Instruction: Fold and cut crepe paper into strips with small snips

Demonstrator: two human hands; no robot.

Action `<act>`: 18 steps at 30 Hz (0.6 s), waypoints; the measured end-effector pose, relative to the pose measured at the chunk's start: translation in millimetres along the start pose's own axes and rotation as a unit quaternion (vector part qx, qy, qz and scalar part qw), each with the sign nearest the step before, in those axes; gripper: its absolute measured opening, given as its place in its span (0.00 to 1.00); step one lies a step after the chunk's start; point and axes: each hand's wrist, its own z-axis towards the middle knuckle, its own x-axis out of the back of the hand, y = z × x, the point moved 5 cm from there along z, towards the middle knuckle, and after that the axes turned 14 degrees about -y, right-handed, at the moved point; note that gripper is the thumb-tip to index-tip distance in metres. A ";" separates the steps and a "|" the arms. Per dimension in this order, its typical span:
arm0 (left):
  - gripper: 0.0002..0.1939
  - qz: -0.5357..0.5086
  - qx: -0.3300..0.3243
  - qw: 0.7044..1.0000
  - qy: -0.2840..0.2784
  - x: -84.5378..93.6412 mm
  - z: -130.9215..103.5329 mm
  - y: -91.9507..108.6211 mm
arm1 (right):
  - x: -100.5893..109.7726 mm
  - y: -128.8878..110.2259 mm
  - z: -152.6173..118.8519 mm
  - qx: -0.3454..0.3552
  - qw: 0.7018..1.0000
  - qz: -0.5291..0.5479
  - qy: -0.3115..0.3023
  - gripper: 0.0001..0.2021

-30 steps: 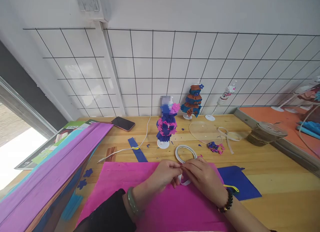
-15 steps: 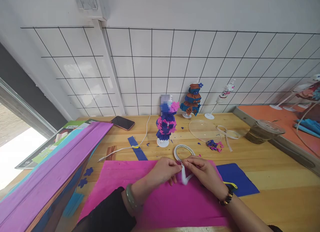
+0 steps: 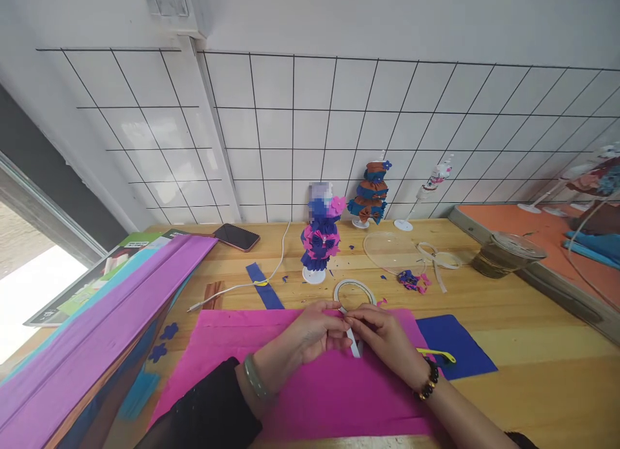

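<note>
Over a pink sheet of paper (image 3: pixel 300 404) my two hands meet, their fingertips nearly touching. A narrow white strip of tape (image 3: pixel 353 345) hangs down between them. My left hand (image 3: pixel 320 333), with a green bangle at the wrist, pinches the strip near its upper end. From the other side my right hand (image 3: pixel 387 336), a beaded bracelet on its wrist, grips the strip with thumb and forefinger. A roll of white tape (image 3: pixel 341 290) lies flat just beyond my fingers. Yellow-handled scissors (image 3: pixel 448 356) are partly hidden by my right wrist, on a blue paper piece (image 3: pixel 465 345).
Behind my hands stands a doll figure (image 3: pixel 320 242) in blue and pink paper; a brown and blue one (image 3: pixel 371 200) is near the wall. A phone (image 3: pixel 237 237) and a white cable (image 3: pixel 276 268) lie left of centre. Folded coloured paper (image 3: pixel 121 320) covers the left, a plastic tub (image 3: pixel 504 261) the right.
My fingers have drawn closer together at the tape strip, and my left hand has turned. The strip, bent and blurred before, now hangs straighter. More of the scissors' handle shows.
</note>
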 end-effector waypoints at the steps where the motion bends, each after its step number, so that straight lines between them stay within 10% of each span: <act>1: 0.32 -0.011 0.000 1.000 -0.003 0.8 0.8 -0.9 | -0.7 -1.2 0.0 0.003 1.000 -0.002 -0.002 0.12; 8: 0.33 -0.011 -0.032 0.999 0.003 1.1 2.3 -3.2 | -1.4 0.3 0.4 -0.018 1.000 0.008 0.004 0.14; 18: 0.06 0.082 -0.021 0.996 0.001 -1.1 3.7 -1.1 | 1.5 -2.7 -1.1 -0.022 1.000 -0.005 -0.014 0.17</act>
